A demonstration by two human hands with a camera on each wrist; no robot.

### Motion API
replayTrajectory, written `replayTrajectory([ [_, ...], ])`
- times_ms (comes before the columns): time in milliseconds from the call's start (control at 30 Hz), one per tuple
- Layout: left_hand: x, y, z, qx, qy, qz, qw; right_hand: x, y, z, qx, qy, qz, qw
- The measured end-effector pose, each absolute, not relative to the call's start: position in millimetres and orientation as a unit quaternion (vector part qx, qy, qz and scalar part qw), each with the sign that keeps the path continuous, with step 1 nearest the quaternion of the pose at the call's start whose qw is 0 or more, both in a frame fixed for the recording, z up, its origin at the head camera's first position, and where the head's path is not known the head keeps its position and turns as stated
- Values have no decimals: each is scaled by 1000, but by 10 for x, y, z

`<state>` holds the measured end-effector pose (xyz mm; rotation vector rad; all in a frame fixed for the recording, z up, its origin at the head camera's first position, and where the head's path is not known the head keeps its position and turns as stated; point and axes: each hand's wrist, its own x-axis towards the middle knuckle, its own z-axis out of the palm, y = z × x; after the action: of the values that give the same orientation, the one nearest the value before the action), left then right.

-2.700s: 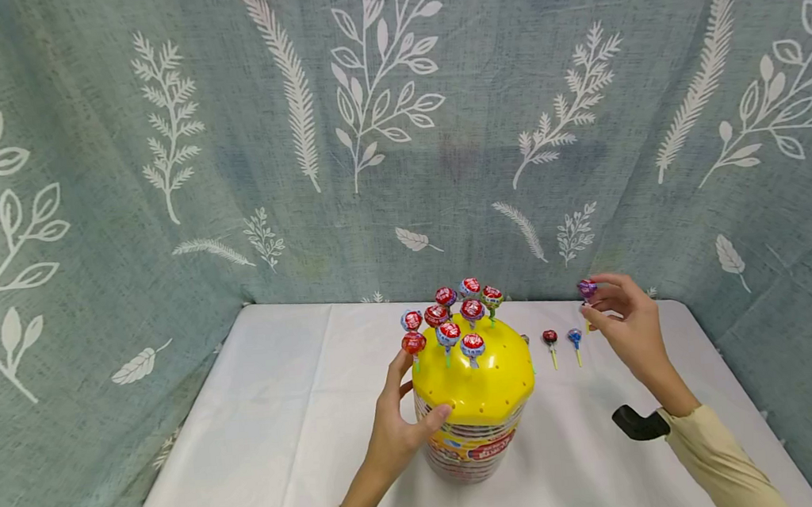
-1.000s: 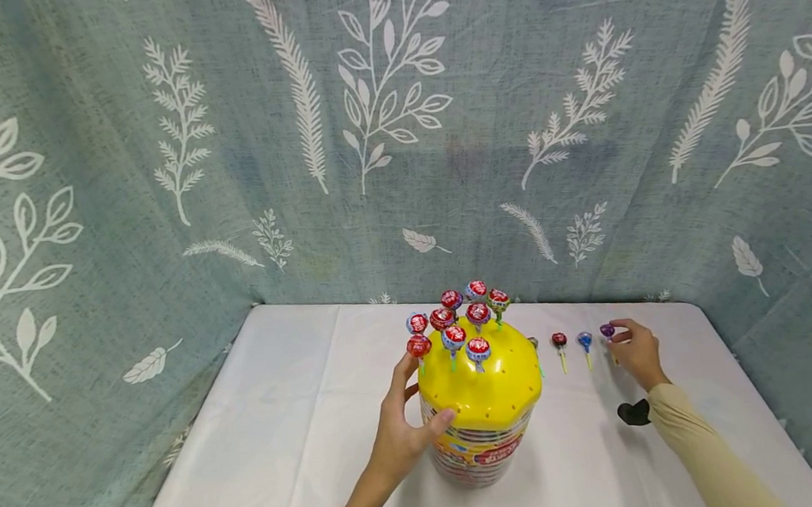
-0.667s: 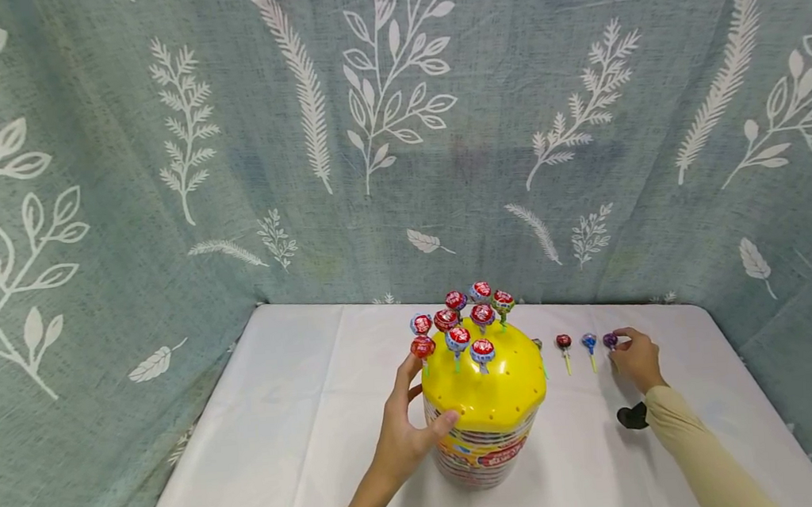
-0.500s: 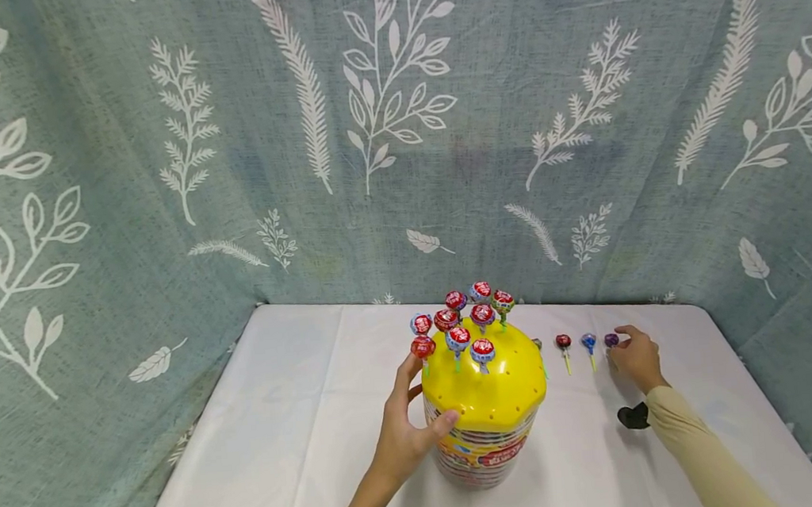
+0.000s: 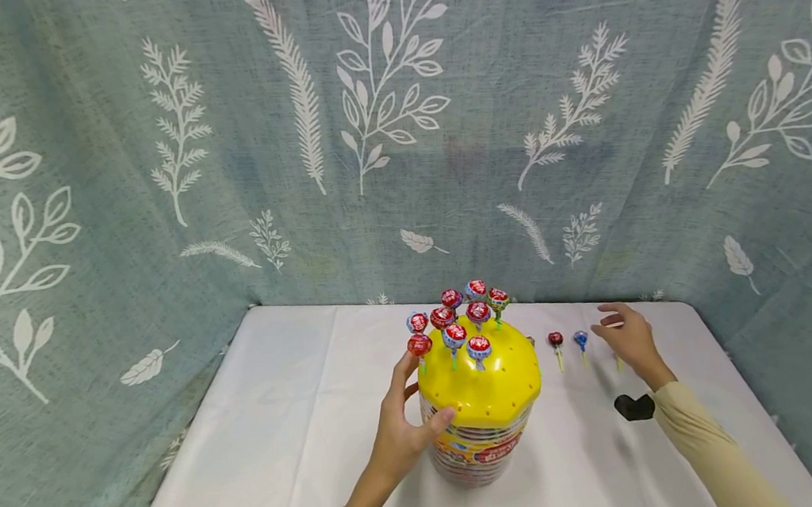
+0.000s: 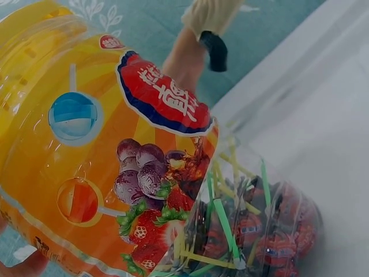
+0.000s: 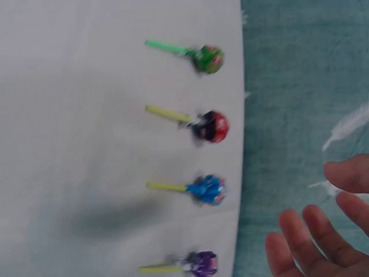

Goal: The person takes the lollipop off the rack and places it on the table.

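Observation:
My left hand [image 5: 400, 437] grips the near left side of a plastic lollipop jar [image 5: 493, 406], thumb on its yellow lid. Several wrapped lollipops stand stick-down in the lid's holes. In the left wrist view, more lollipops [image 6: 279, 248] show through the jar's clear wall. My right hand [image 5: 633, 343] hovers over the table's far right, fingers apart and holding nothing. Below it a purple lollipop [image 7: 202, 264] lies in a row with a blue lollipop [image 7: 209, 190], a dark red lollipop [image 7: 214, 127] and a green lollipop [image 7: 209, 59]; in the head view the hand mostly hides the purple one.
A white cloth [image 5: 276, 423] covers the table. Behind and at both sides hangs a grey-green curtain [image 5: 348, 242] with white leaf prints, close to the table's back edge.
My right hand carried the purple lollipop down to the table, laid it to the right of the blue one, let go and rose. My left hand has stayed on the jar.

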<state>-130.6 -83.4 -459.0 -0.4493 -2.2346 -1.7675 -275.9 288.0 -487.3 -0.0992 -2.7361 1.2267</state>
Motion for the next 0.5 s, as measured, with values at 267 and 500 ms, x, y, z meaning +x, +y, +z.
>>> replayTrajectory([
  [267, -1309, -838, -4611, -155, -767, -609, 128, -2653, 2765, -4646, 3, -897, 433, 86],
  [500, -1314, -846, -4598, -154, -768, -608, 130, -2501, 2631, -4316, 73, -896, 419, 132],
])
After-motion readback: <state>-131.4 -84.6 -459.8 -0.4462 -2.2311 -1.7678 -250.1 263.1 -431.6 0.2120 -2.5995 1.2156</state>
